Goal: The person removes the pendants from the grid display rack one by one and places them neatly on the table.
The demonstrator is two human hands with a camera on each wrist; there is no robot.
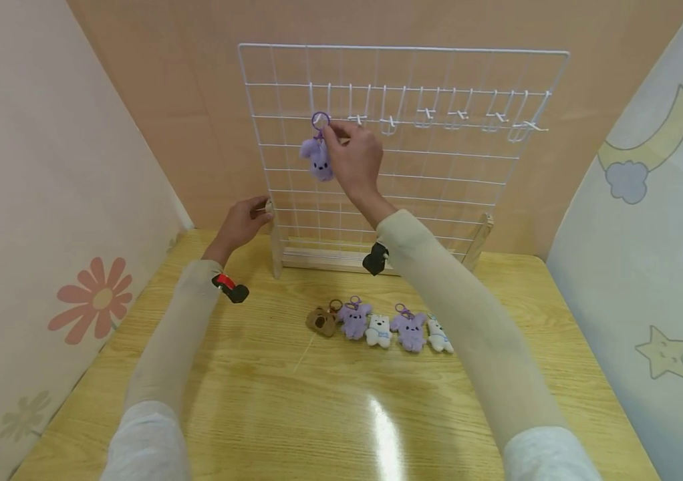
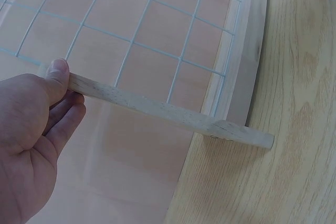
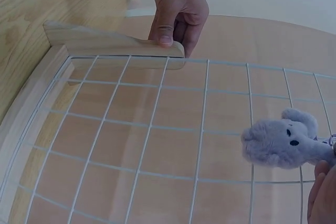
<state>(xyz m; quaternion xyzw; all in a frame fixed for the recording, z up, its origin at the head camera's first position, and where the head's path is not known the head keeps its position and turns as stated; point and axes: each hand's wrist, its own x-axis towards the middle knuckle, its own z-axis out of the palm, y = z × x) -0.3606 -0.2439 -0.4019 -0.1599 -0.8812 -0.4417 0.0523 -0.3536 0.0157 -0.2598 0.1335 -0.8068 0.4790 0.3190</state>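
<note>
A purple plush keychain (image 1: 319,162) hangs from its ring in front of the white wire grid rack (image 1: 401,153), at the leftmost hook. My right hand (image 1: 358,155) pinches it near the ring, thumb and fingertips together, and the ring overlaps the hook's tip in the head view. In the right wrist view the plush (image 3: 281,137) dangles before the wires, with only the edge of that hand showing. My left hand (image 2: 37,129) grips the top of the rack's left wooden upright (image 2: 157,109) between thumb and fingers.
Several white hooks (image 1: 428,113) line the upper grid to the right. On the table (image 1: 257,401) before the rack lie a brown plush keychain (image 1: 321,321), purple ones (image 1: 355,322) and white ones (image 1: 379,331) in a row. My right forearm partly covers the row's right end.
</note>
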